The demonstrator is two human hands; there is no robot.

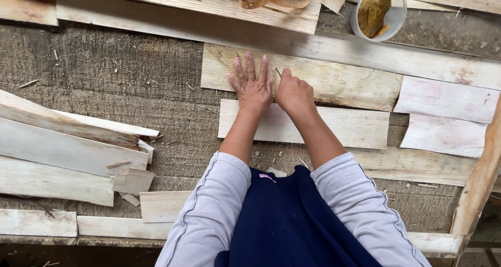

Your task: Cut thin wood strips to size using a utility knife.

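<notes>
1. Your left hand (252, 85) lies spread flat on the pale veneer sheet (334, 82) mid-desk (104, 74).
2. Your right hand (294, 92) is closed around a thin blade (278, 72), touching the same sheet.

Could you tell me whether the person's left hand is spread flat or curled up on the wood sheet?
Spread flat: the left hand lies palm down on the thin wood sheet, fingers extended and apart.

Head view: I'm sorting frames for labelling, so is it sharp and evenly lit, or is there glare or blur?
Head view: soft even daylight, no glare; left hand and right hand sharp on the wood sheet; faint shadows only; edges bow slightly.
</notes>
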